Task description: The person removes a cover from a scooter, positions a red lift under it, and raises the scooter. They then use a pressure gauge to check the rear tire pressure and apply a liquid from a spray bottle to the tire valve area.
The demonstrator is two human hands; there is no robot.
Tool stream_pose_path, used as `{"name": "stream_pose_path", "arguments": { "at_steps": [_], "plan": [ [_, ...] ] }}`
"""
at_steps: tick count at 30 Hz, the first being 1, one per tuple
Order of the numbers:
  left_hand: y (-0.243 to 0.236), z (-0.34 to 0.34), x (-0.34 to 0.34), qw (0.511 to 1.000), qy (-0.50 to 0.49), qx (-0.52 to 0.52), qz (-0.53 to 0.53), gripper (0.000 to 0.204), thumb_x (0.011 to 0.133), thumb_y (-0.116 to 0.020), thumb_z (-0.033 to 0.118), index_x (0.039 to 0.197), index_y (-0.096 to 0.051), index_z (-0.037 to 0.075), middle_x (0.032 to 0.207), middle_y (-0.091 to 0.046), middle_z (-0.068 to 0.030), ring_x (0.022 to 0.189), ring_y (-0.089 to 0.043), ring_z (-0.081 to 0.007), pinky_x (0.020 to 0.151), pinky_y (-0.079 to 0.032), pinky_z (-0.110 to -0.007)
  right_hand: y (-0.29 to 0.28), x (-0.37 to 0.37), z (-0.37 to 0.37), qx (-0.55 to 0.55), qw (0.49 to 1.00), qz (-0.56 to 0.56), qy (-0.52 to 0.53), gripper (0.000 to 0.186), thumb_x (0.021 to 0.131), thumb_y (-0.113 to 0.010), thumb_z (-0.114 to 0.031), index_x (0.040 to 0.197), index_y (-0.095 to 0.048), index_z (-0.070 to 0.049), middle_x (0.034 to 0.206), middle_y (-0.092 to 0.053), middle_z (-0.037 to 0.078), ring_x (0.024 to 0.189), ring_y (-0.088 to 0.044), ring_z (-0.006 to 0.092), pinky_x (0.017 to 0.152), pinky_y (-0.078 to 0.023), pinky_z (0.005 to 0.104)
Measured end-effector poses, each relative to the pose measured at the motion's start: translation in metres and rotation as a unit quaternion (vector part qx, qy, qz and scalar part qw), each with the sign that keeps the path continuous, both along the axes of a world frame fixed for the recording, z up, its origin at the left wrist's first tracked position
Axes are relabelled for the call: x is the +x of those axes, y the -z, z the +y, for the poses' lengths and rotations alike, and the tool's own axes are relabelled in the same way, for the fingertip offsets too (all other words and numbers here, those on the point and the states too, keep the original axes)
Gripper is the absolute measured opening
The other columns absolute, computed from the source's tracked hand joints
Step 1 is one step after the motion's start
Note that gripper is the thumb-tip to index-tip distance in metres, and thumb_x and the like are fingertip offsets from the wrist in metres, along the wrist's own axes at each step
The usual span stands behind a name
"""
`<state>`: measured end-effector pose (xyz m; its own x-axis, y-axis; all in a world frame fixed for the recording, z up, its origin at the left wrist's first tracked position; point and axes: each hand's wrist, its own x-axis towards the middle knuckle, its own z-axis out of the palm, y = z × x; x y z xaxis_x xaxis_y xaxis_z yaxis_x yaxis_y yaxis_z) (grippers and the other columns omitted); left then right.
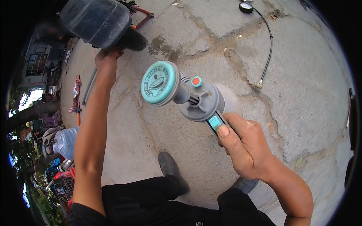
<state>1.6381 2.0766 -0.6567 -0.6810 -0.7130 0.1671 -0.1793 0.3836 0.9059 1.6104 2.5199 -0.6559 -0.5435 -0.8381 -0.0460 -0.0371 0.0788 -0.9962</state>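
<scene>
My right hand [243, 145] is closed around the grey handle of a pump sprayer [200, 98], its thumb on the teal trigger [215, 122]. The sprayer is tilted, with its round teal pump knob [158, 83] toward the upper left and its pale, translucent tank [231, 97] partly hidden behind the grey top. At the upper left my left hand [108, 60] grips the lower edge of a dusty, dark rounded shell [100, 22]; most of its fingers are hidden. A black, tyre-like part [134, 39] sticks out beside that shell.
Cracked concrete [181, 150] lies under my shoes [169, 165]. A round gauge [246, 7] with a black hose [270, 41] is on the ground at the upper right. Along the left are a clear plastic bag [66, 143], a red-and-black crate-like thing [63, 184] and clutter.
</scene>
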Motion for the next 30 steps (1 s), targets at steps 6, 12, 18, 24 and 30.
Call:
{"name": "stream_pose_path", "arguments": {
  "at_steps": [6, 12, 18, 24, 30],
  "plan": [
    [-0.01, -0.002, -0.001, 0.999, -0.007, 0.031, 0.012, 0.036, 0.084, -0.046, -0.01, 0.119, -0.054, -0.016, 0.119, -0.064, -0.0255, 0.108, -0.067, -0.0359, 0.097, -0.055, -0.043, 0.006, -0.001, 0.005, -0.015, 1.0, -0.007, 0.001, 0.038, 0.102, -0.052, -0.033, 0.102, -0.057, 0.004, 0.066, -0.058, 0.019, 0.06, -0.063, 0.0346, 0.055, -0.047, 0.0436],
    [-0.002, -0.007, 0.008, 0.987, 0.068, 0.102, 0.1, 0.044, 0.085, -0.051, -0.009, 0.129, -0.054, -0.005, 0.127, -0.063, -0.0161, 0.121, -0.059, -0.0305, 0.105, -0.047, -0.047, 0.027, 0.003, 0.005, -0.037, 0.992, 0.105, -0.059, 0.056, 0.088, -0.072, -0.045, 0.101, -0.058, 0.007, 0.067, -0.059, 0.019, 0.062, -0.064, 0.0351, 0.058, -0.051, 0.0414],
    [0.022, -0.016, 0.021, 0.987, 0.146, 0.068, 0.007, 0.049, 0.088, -0.067, 0.001, 0.136, -0.054, 0.002, 0.137, -0.059, -0.0084, 0.128, -0.054, -0.0232, 0.107, -0.043, -0.041, 0.029, 0.0, 0.006, -0.012, 0.993, 0.095, -0.064, 0.062, 0.079, -0.08, -0.046, 0.098, -0.058, 0.009, 0.066, -0.06, 0.019, 0.06, -0.065, 0.0372, 0.057, -0.052, 0.0415],
    [0.036, 0.0, 0.013, 0.99, 0.131, 0.047, -0.027, 0.063, 0.09, -0.075, 0.013, 0.145, -0.046, 0.003, 0.139, -0.057, -0.0046, 0.127, -0.052, -0.0179, 0.106, -0.042, -0.037, 0.028, -0.004, 0.006, -0.011, 0.993, 0.094, -0.071, 0.061, 0.08, -0.079, -0.048, 0.094, -0.058, 0.008, 0.065, -0.06, 0.019, 0.06, -0.066, 0.0364, 0.055, -0.051, 0.0407],
    [0.037, 0.006, 0.004, 0.995, 0.097, 0.022, -0.028, 0.061, 0.093, -0.075, 0.025, 0.142, -0.049, 0.001, 0.136, -0.058, -0.0057, 0.125, -0.053, -0.0176, 0.103, -0.047, -0.039, 0.029, -0.006, 0.008, -0.01, 0.994, 0.083, -0.071, 0.062, 0.08, -0.079, -0.05, 0.092, -0.059, 0.008, 0.063, -0.06, 0.018, 0.055, -0.064, 0.0354, 0.052, -0.05, 0.0408]
  ]
}}
